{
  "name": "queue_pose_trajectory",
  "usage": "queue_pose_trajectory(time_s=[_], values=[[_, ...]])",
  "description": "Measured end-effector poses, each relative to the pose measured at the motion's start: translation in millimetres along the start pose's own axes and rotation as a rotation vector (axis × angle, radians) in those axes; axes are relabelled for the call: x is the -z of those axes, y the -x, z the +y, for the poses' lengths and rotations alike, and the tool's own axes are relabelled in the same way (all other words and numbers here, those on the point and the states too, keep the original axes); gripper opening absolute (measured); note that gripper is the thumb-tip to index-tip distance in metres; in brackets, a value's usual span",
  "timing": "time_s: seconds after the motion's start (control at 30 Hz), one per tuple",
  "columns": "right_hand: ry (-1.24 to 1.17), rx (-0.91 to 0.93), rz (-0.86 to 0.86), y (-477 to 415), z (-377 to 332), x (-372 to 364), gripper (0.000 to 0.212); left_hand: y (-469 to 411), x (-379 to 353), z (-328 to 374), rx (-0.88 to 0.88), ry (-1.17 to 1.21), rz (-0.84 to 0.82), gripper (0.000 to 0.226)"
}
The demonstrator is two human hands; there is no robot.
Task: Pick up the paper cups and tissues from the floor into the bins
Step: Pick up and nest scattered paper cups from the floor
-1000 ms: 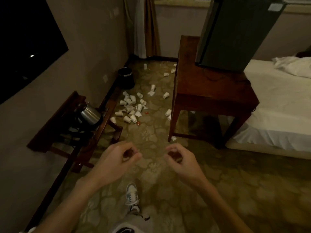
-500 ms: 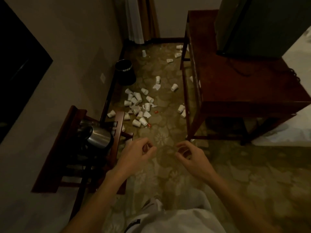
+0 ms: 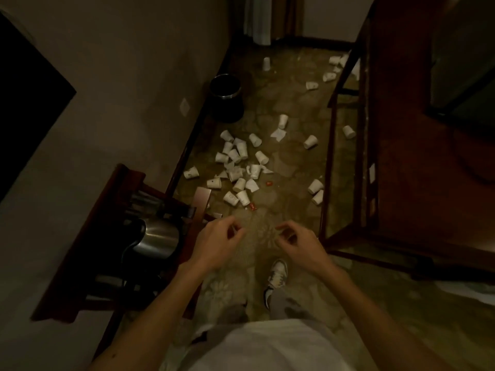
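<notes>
Several white paper cups [image 3: 239, 156] lie in a heap on the patterned carpet ahead, with more cups [image 3: 310, 141] scattered to the right and under the wooden table. Among them lie white tissues [image 3: 278, 134]. A black round bin [image 3: 226, 100] stands by the left wall beyond the heap. My left hand [image 3: 218, 243] and my right hand [image 3: 297, 246] hover in front of me, short of the cups, fingers loosely curled and holding nothing.
A dark wooden table [image 3: 417, 162] with a dark box on it fills the right. A low wooden stand [image 3: 107, 236] with a steel kettle [image 3: 158, 241] is at the left. Small red bits [image 3: 253, 207] lie on the carpet. My shoe [image 3: 277, 273] is below my hands.
I have walked forward and tilted my view down, so the cups and the bin are closer. Both hands stay in front, loosely curled and holding nothing.
</notes>
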State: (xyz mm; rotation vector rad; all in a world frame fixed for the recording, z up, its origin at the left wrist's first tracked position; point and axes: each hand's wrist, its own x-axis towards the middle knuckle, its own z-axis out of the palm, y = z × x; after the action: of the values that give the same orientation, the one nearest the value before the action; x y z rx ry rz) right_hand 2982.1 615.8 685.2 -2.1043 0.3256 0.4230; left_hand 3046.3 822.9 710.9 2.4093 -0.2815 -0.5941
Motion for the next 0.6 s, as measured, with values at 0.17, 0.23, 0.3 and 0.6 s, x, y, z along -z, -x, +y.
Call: queue_pose_trajectory(time_s=[0.17,0.23,0.3,0.6], values=[[0.015,-0.088,-0.042,-86.3,27.1,16.4,0.015,-88.2,-22.9,2.6,0.022,-0.013,-0.025,0.015],[0.007,-0.148,-0.033,-110.5,45.3,15.6,0.017,-120.3,-38.0,-0.5,0.025,-0.029,-0.073,0.023],[0.024,-0.224,-0.023,-134.8,68.3,12.4,0.025,-157.4,-57.9,-6.0,0.023,-0.019,-0.157,0.021],[-0.059,-0.560,0.142,-235.4,222.6,-24.2,0.025,-324.9,-219.5,-56.6,-0.167,-0.001,-0.492,0.009]])
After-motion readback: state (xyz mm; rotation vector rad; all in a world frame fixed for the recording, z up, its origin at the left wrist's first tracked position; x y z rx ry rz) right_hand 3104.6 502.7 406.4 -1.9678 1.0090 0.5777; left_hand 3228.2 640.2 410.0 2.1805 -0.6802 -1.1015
